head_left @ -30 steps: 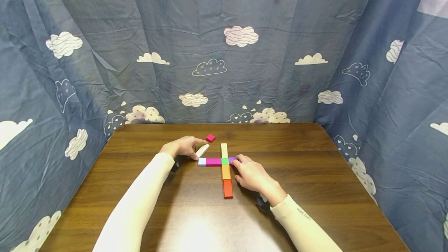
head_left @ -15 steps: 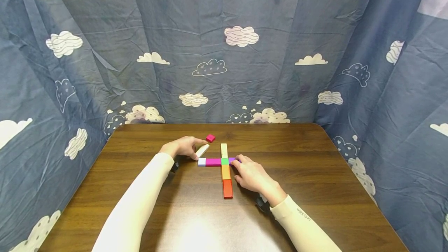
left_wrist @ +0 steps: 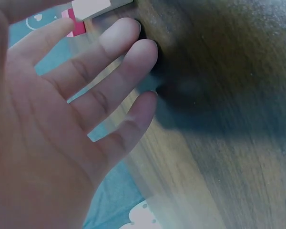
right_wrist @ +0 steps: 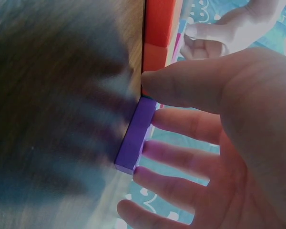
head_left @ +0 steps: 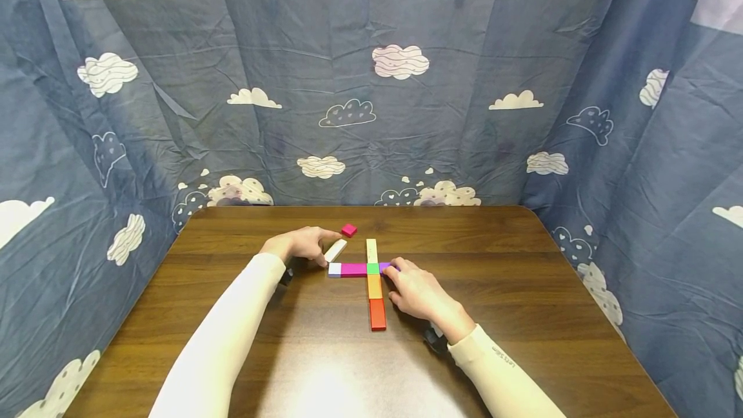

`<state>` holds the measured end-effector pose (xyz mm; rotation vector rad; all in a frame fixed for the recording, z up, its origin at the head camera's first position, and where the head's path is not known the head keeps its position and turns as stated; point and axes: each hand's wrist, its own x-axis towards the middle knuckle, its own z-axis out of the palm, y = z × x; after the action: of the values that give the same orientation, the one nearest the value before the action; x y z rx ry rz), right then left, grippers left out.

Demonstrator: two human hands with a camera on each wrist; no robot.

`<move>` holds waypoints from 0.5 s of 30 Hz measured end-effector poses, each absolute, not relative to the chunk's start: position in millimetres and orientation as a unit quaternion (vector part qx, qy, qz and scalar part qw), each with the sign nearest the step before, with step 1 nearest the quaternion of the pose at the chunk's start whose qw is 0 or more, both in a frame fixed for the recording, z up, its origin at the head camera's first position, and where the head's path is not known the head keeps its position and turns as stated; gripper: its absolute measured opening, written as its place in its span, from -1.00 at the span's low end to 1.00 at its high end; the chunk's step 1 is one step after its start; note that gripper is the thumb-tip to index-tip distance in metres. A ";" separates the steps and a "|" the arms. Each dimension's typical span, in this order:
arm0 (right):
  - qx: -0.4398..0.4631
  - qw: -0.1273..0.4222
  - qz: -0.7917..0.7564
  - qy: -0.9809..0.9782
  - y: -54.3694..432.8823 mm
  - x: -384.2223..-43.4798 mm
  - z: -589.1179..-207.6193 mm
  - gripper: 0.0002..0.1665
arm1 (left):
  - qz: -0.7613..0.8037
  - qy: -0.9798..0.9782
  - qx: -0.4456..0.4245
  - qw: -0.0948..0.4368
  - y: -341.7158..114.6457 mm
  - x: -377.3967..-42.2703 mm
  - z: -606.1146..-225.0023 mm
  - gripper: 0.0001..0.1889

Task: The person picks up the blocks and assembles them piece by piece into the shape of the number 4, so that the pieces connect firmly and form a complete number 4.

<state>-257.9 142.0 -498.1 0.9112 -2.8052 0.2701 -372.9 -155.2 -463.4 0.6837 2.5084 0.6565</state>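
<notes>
Coloured blocks form a cross on the table. A yellow block (head_left: 371, 250) stands at its far end, a green one (head_left: 373, 269) at the centre, orange (head_left: 375, 286) and red (head_left: 378, 314) nearer, magenta (head_left: 353, 270) and a pale blue block (head_left: 335, 270) leftward. My right hand (head_left: 419, 290) rests its fingertips on the purple block (right_wrist: 136, 136) at the right arm, thumb by the orange block's side. My left hand (head_left: 302, 244) is spread loosely around a slanted white block (head_left: 335, 251), thumb close to the pale blue block and index finger reaching toward a crimson block (head_left: 349, 230).
Wooden table (head_left: 493, 257) surrounds the blocks, reflecting a bright glare near its front. A dark blue curtain (head_left: 325, 140) with cloud prints hangs behind and along both sides.
My left hand has eased slightly leftward, its thumb a little farther from the white block. My right hand and the cross of blocks look the same.
</notes>
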 end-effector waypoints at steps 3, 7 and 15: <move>0.304 0.090 0.084 -0.945 141.7 -258.0 -498.5 -0.52 | 0.251 0.908 0.239 0.234 -156.3 -373.6 -464.0 -0.11; 0.303 0.091 0.084 -0.945 142.5 -258.0 -498.8 -0.52 | 0.256 0.910 0.238 0.222 -156.5 -375.6 -464.9 -0.20; 0.312 0.093 0.095 -0.941 142.6 -257.0 -497.2 -0.52 | 0.238 0.930 0.243 0.139 -156.8 -378.9 -467.7 -0.41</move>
<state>-257.0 142.6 -497.2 0.9263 -2.7926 0.2815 -378.9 -156.8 -467.7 0.7015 2.6887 0.6883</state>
